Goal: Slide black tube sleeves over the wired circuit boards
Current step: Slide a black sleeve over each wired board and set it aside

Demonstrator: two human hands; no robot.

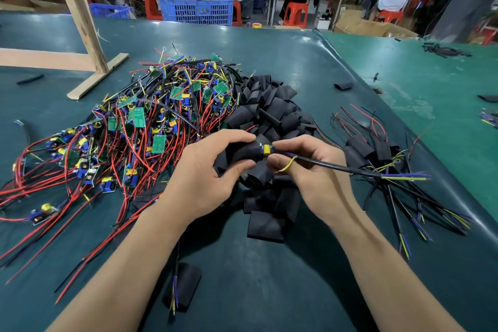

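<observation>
Sleeving is judged to be nearly complete on the piece held above the green mat (269, 43). A black tube sleeve (246, 152) is pinched between the thumb and fingers of the left hand (204, 178), and most of a wired circuit board (266, 149) is already hidden inside it; only a yellow part shows at the sleeve mouth. The board's black cable (323, 166) is pinched close to that mouth by the right hand (307, 170), and its loose coloured ends trail off to the right.

The sleeve is judged to be light, thin and easily flattened, so it is best held at its edges, where the mouth can be kept open. The board is judged to be stiff but small, with raised parts that could catch on the sleeve wall. The cable is flexible and would buckle if pushed from far back, so a hold just beside the board is called for.

More unsleeved boards (140, 116) lie tangled in red wires to the left, spare sleeves (272, 105) are heaped just beyond the hands, and sleeved pieces (369, 148) are gathered on the right.
</observation>
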